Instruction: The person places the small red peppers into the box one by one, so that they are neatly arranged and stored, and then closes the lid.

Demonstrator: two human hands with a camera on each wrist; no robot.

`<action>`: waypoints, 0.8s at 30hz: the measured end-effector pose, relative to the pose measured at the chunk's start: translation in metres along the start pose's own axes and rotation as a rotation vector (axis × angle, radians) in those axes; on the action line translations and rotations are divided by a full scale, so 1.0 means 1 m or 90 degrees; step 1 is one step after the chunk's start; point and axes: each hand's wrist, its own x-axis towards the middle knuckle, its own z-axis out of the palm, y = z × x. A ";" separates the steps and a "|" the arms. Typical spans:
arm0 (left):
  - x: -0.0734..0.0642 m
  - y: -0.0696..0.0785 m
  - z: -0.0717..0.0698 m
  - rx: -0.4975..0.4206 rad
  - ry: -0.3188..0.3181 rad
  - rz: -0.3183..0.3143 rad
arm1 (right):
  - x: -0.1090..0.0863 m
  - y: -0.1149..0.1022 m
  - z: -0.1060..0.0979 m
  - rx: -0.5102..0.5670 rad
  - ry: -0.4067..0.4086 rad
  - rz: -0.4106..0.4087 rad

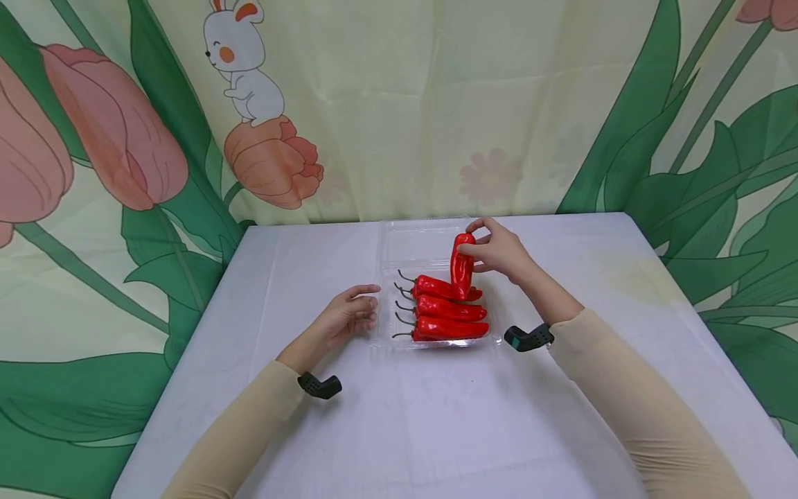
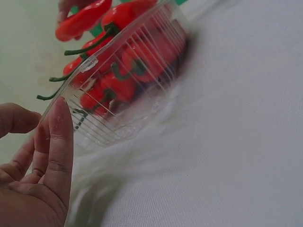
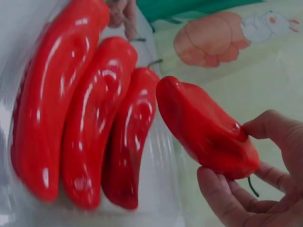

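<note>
In the head view my right hand (image 1: 501, 253) pinches a red pepper (image 1: 462, 267) near its stem end, thumb on one side and fingers on the other. That pepper hangs upright, tip down, over the back of a clear plastic box (image 1: 386, 339). Several more red peppers (image 3: 85, 127) lie side by side in the box, their green stems pointing left. At the box's left side is my left hand (image 1: 349, 315). Its thumb and fingers (image 2: 59, 123) grip the plastic rim (image 2: 78, 75) in the left wrist view. A lower layer of peppers (image 2: 147, 59) shows through the box wall.
The box's clear lid (image 1: 411, 242) lies folded back toward the rear edge of the table (image 1: 436, 430), which has a white cover. Behind it hangs a curtain (image 1: 399, 104) printed with tulips and a rabbit. A black wrist device (image 1: 528, 338) sits below the right forearm.
</note>
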 end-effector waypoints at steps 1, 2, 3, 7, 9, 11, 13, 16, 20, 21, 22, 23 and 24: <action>0.000 0.000 0.000 0.000 0.000 0.000 | 0.000 -0.002 0.004 0.005 -0.001 -0.007; 0.000 0.000 0.000 0.000 -0.001 -0.001 | 0.001 -0.005 0.008 0.010 -0.002 -0.014; 0.000 0.000 0.000 0.000 -0.001 -0.001 | 0.001 -0.007 0.012 0.017 -0.003 -0.021; 0.001 -0.001 0.001 0.000 0.002 -0.001 | 0.003 -0.017 0.029 0.046 -0.011 -0.042; 0.002 -0.001 0.001 0.002 0.006 -0.003 | 0.004 -0.021 0.038 0.066 -0.013 -0.047; 0.002 -0.001 0.001 0.007 0.008 -0.004 | 0.005 -0.026 0.045 0.083 -0.010 -0.052; 0.002 -0.001 0.000 0.011 0.014 -0.007 | 0.007 -0.031 0.053 0.095 -0.006 -0.059; 0.002 -0.001 0.001 0.017 0.022 -0.013 | 0.010 -0.037 0.063 0.097 -0.006 -0.072; 0.001 -0.002 0.000 0.032 0.030 -0.022 | 0.015 -0.041 0.076 0.084 -0.017 -0.074; 0.001 -0.002 0.000 0.037 0.030 -0.023 | 0.016 -0.042 0.080 0.080 -0.022 -0.071; 0.001 -0.002 -0.001 0.040 0.030 -0.023 | 0.018 -0.042 0.083 0.074 -0.027 -0.070; 0.001 -0.002 -0.001 0.041 0.030 -0.023 | 0.019 -0.042 0.086 0.068 -0.033 -0.068; 0.001 -0.002 -0.001 0.039 0.030 -0.021 | 0.021 -0.041 0.090 0.062 -0.040 -0.067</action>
